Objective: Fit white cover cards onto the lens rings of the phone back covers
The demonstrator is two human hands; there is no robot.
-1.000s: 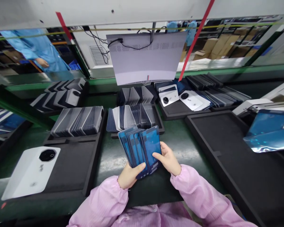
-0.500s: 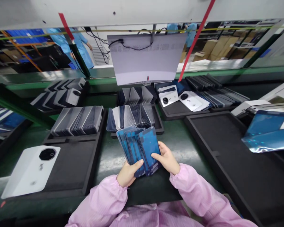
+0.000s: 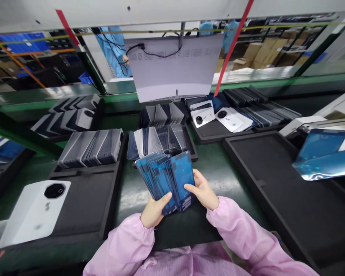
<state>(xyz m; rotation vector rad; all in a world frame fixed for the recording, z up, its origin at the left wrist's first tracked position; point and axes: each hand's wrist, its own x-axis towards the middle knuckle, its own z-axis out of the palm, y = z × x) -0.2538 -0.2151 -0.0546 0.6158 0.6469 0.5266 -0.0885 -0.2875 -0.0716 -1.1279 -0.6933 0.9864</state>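
A fanned stack of phone back covers (image 3: 160, 177), blue inner side up, is held over the bench between both hands. My left hand (image 3: 154, 209) grips the lower left of the stack, thumb on top. At the right end of the fan, my right hand (image 3: 203, 190) pinches the rightmost cover (image 3: 182, 174), with its thumb on the face and its fingers behind. Just beyond the fan, a black tray (image 3: 192, 143) holds rows of upright grey, white and dark covers (image 3: 156, 142).
To the left, a black foam tray (image 3: 83, 203) carries upright covers (image 3: 90, 147) and a white back cover (image 3: 36, 211). A large black tray (image 3: 276, 184) lies on the right, with blue film sheets (image 3: 323, 153) beside it. Behind hangs a monitor (image 3: 175, 69); a person in blue (image 3: 112, 46) stands beyond.
The covers have spread wider, with the rightmost one shifted slightly away from the others. Both hands keep their grip. The camera view has shifted slightly; the person in blue behind has moved right.
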